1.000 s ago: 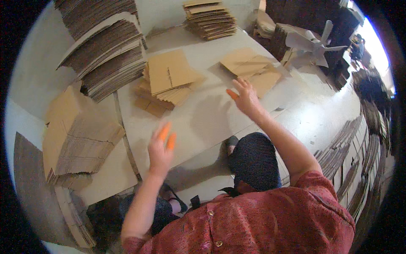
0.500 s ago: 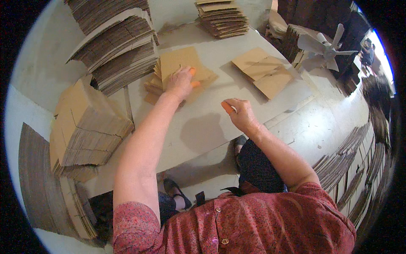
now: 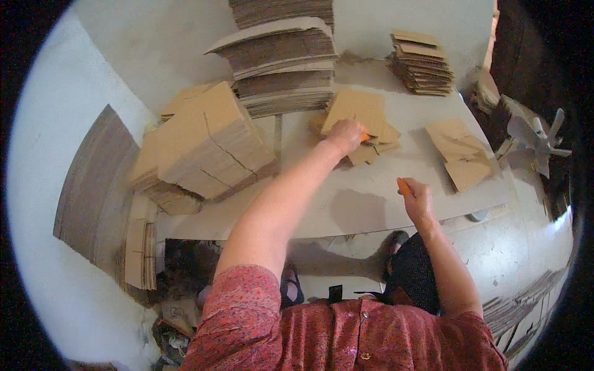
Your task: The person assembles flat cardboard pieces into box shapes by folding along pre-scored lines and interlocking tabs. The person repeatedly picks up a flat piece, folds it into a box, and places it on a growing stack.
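My left hand (image 3: 346, 136) reaches over a loose pile of flat brown cardboard pieces (image 3: 354, 106) on the table. Its fingers are curled together at the near edge of the top piece, gripping it. An orange cover shows on its fingers. Closer to me, my right hand (image 3: 419, 199) hovers over the table's front part, fingers closed, with an orange cover at the fingertip and nothing visible in it. Beyond that hand, to the right, a few flat cardboard pieces (image 3: 459, 151) lie overlapping.
A neat cardboard stack (image 3: 416, 65) stands at the table's back. Tall stacks of cardboard sheets (image 3: 281, 62) rise against the wall, and a large tied bundle (image 3: 207, 142) sits at the left. A fan (image 3: 537, 139) stands beyond the right edge. More sheets (image 3: 99, 185) lean against the left wall.
The view has turned left, so everything sits further right in it. My left hand's fingers have gone from spread on the pile to curled at the top piece's edge. My right hand remains closed.
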`<act>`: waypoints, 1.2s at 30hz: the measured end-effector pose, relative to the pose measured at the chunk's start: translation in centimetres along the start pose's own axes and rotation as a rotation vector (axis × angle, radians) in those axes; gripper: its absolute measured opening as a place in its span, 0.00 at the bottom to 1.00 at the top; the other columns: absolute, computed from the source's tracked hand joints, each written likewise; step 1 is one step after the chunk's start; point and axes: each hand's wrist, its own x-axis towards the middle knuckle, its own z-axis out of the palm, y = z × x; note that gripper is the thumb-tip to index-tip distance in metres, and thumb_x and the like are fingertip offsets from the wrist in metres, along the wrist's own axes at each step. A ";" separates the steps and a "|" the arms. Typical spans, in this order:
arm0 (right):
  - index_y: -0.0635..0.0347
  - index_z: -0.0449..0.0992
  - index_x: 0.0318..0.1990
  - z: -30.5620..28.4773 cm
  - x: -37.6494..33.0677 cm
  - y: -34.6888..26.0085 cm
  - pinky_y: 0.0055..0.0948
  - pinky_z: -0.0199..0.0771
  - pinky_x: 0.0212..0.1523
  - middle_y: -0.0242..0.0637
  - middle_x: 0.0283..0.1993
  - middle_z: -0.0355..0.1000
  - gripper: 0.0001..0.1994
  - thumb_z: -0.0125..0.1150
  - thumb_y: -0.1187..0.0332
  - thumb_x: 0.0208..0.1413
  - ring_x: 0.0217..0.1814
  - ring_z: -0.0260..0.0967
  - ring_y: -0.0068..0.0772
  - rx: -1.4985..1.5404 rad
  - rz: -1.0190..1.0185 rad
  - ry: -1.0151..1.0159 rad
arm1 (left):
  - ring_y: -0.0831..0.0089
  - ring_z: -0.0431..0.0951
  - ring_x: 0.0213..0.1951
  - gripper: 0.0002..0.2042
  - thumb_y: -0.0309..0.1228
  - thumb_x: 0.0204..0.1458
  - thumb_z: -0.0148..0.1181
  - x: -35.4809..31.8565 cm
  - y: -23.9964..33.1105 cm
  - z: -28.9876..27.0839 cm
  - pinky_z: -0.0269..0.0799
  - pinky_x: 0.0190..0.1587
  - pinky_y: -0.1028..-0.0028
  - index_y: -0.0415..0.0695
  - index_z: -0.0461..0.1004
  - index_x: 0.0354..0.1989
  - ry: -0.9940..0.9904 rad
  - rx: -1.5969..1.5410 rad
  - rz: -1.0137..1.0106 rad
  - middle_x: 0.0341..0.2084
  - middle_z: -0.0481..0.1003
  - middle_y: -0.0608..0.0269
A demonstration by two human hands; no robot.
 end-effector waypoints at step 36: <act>0.68 0.73 0.39 0.7 -4.1 -4.4 0.24 0.64 0.38 0.36 0.36 0.73 0.12 0.56 0.69 0.48 0.35 0.67 0.26 0.552 0.307 -0.129 | 0.58 0.74 0.32 0.16 0.35 0.49 0.53 -27.1 -2.0 -24.3 0.70 0.26 0.62 0.35 0.69 0.41 0.138 0.870 -0.356 0.25 0.73 0.50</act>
